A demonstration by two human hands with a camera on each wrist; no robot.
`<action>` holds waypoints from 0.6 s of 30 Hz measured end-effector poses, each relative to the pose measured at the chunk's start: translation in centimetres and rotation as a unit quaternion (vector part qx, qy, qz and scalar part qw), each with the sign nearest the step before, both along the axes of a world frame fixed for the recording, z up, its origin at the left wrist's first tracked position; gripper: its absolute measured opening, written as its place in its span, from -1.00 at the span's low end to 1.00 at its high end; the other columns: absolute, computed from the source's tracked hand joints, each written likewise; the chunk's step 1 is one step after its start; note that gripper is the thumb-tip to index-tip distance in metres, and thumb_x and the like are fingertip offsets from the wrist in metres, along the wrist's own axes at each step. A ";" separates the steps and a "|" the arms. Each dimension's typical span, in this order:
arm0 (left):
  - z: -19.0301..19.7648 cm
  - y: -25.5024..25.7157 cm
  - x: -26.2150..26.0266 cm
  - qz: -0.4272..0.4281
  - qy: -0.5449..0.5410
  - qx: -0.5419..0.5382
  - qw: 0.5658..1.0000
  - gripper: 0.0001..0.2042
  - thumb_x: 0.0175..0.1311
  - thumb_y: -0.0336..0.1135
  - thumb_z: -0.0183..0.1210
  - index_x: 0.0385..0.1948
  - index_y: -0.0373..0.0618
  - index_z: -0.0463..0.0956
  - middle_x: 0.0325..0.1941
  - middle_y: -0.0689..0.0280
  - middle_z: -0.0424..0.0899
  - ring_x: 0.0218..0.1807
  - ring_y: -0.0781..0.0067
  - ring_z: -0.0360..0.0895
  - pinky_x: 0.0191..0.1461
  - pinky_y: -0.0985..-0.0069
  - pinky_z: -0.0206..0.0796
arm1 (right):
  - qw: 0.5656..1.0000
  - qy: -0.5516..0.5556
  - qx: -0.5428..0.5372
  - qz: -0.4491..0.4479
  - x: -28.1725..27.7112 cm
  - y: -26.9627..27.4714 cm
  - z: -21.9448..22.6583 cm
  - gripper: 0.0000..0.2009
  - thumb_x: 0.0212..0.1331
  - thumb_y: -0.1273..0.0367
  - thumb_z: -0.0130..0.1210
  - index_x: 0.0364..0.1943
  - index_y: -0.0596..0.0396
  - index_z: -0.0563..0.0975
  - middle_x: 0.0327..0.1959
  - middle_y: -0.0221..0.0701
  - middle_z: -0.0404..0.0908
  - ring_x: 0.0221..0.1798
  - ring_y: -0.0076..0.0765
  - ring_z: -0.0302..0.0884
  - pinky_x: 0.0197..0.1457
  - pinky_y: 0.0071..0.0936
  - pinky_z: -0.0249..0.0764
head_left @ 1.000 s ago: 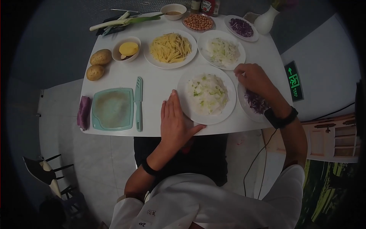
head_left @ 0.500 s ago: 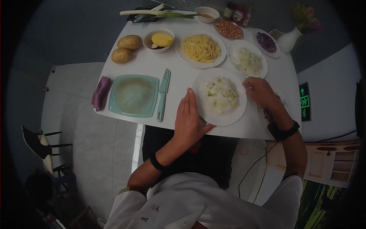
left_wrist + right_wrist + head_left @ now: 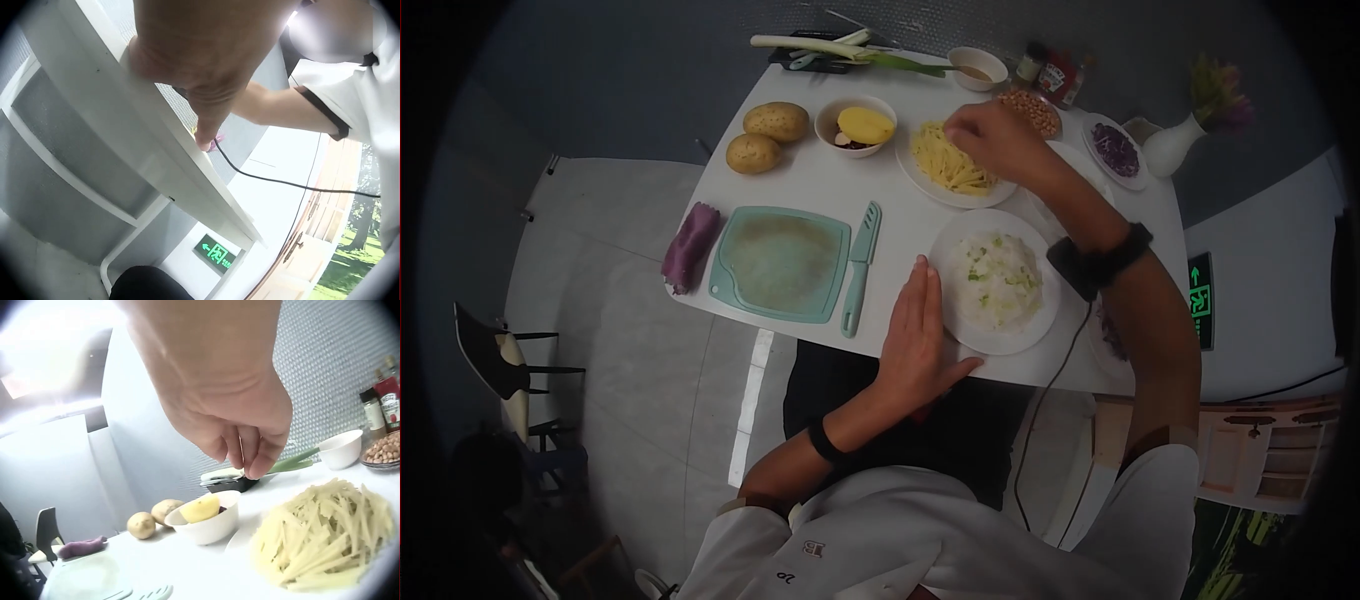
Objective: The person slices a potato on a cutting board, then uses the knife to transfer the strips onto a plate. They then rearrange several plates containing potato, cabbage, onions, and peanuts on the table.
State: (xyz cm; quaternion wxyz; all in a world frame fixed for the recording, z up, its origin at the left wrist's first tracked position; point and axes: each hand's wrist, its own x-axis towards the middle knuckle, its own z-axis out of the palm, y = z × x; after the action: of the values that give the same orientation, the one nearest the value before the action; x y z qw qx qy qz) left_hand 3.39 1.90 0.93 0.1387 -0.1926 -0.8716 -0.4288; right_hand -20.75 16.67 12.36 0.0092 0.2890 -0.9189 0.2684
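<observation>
My left hand (image 3: 917, 335) lies with straight fingers along the left rim of a white plate (image 3: 1048, 320) heaped with pale and light-green shreds (image 3: 997, 282). Its thumb stretches out near the table's front edge; the left wrist view shows this hand (image 3: 200, 56) from underneath. My right hand (image 3: 1000, 140) is raised over a plate (image 3: 912, 175) of yellow potato strips (image 3: 945, 165). In the right wrist view, that hand (image 3: 231, 425) hangs with loosely bent, gathered fingers above and behind the strips (image 3: 325, 537), and no food shows between the fingertips.
Left on the table are a green cutting board (image 3: 780, 265), a knife (image 3: 858, 275), purple sweet potato (image 3: 691, 247), two potatoes (image 3: 776, 122) and a bowl (image 3: 830, 128) holding peeled potato. Farther back sit leeks (image 3: 820, 45), peanuts (image 3: 1040, 115), purple shreds (image 3: 1116, 150) and a vase (image 3: 1173, 148).
My right hand has moved from beside the right-hand plates forward and left to above the potato strips. My left hand stays by the plate. The head view has shifted.
</observation>
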 end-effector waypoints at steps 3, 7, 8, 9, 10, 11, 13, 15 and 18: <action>-0.2 -0.1 0.1 0.002 0.015 -0.002 1.000 0.24 -0.15 -0.17 0.64 0.51 -0.55 -0.09 0.61 -0.41 -0.06 0.62 -0.44 0.05 0.60 -0.12 0.08 | 1.000 -0.017 0.020 -0.013 -6.8 -4.1 -2.0 -0.72 0.42 0.29 0.17 -0.06 0.27 0.69 -0.31 -0.28 0.76 -0.23 -0.36 0.70 -0.07 -0.36 0.63; -0.5 -0.4 0.0 -0.007 0.038 0.010 0.999 0.27 -0.19 -0.17 0.66 0.51 -0.56 -0.09 0.61 -0.43 -0.03 0.60 -0.47 0.07 0.60 -0.14 0.07 | 0.997 -0.075 0.012 0.003 -12.0 -6.9 -4.3 -0.70 0.41 0.28 0.18 -0.02 0.26 0.68 -0.35 -0.35 0.72 -0.30 -0.36 0.69 -0.19 -0.41 0.63; -0.3 -0.6 -0.1 0.000 0.039 0.013 0.999 0.27 -0.19 -0.17 0.66 0.51 -0.56 -0.09 0.61 -0.43 -0.03 0.60 -0.47 0.07 0.60 -0.14 0.07 | 0.985 -0.171 0.001 -0.012 -11.9 -7.6 -3.7 -0.70 0.40 0.29 0.19 -0.02 0.27 0.68 -0.35 -0.35 0.71 -0.34 -0.39 0.67 -0.25 -0.43 0.62; -0.3 -0.7 -0.2 -0.008 0.026 0.019 0.999 0.26 -0.19 -0.16 0.66 0.51 -0.55 -0.08 0.61 -0.42 -0.03 0.61 -0.47 0.07 0.60 -0.14 0.07 | 0.963 -0.266 -0.009 -0.028 -11.7 -8.2 -3.3 -0.70 0.39 0.30 0.19 -0.01 0.29 0.67 -0.35 -0.35 0.70 -0.38 -0.41 0.66 -0.31 -0.46 0.61; -0.2 -0.8 -0.3 -0.017 0.013 0.026 0.999 0.25 -0.18 -0.16 0.65 0.50 -0.55 -0.07 0.61 -0.42 -0.02 0.61 -0.46 0.07 0.60 -0.14 0.06 | 0.964 -0.266 -0.004 -0.024 -11.7 -8.7 -3.3 -0.70 0.39 0.30 0.19 -0.01 0.29 0.67 -0.35 -0.35 0.70 -0.38 -0.41 0.66 -0.31 -0.46 0.61; -0.3 -0.9 -0.3 -0.020 0.003 0.025 1.000 0.22 -0.17 -0.14 0.65 0.49 -0.55 -0.02 0.61 -0.38 -0.01 0.63 -0.41 0.07 0.61 -0.13 0.05 | 0.961 -0.275 -0.002 -0.041 -11.7 -9.1 -3.3 -0.71 0.37 0.32 0.20 -0.02 0.30 0.66 -0.35 -0.33 0.70 -0.40 -0.45 0.64 -0.34 -0.48 0.58; -0.1 -1.0 -0.3 -0.021 -0.001 0.027 0.999 0.16 -0.12 -0.13 0.62 0.47 -0.53 0.03 0.62 -0.35 0.01 0.64 -0.33 0.06 0.63 -0.10 0.02 | 0.957 -0.286 0.004 -0.057 -12.0 -9.6 -3.5 -0.71 0.35 0.35 0.21 -0.02 0.32 0.65 -0.35 -0.31 0.69 -0.41 -0.50 0.62 -0.38 -0.49 0.56; -0.2 -1.0 -0.3 -0.024 -0.005 0.027 0.999 0.10 -0.07 -0.11 0.59 0.46 -0.50 0.08 0.62 -0.31 0.03 0.66 -0.26 0.05 0.65 -0.08 -0.01 | 0.957 -0.280 -0.005 -0.077 -12.5 -9.7 -3.9 -0.73 0.32 0.38 0.23 -0.02 0.30 0.65 -0.38 -0.35 0.67 -0.43 -0.50 0.61 -0.35 -0.52 0.56; -0.5 -1.0 -0.3 -0.032 -0.032 0.048 0.998 0.05 -0.04 -0.08 0.56 0.45 -0.47 0.13 0.63 -0.29 0.03 0.67 -0.22 0.02 0.67 -0.08 -0.07 | 0.948 -0.302 -0.022 -0.100 -13.7 -9.2 -4.2 -0.77 0.29 0.39 0.25 -0.05 0.24 0.65 -0.38 -0.37 0.66 -0.44 -0.49 0.60 -0.33 -0.53 0.56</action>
State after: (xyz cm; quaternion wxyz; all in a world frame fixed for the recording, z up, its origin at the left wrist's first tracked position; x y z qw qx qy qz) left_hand 3.10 0.94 0.42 0.1062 -0.1995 -0.8477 -0.4798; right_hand -34.40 7.43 8.19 -0.2357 0.1007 -0.8967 0.3608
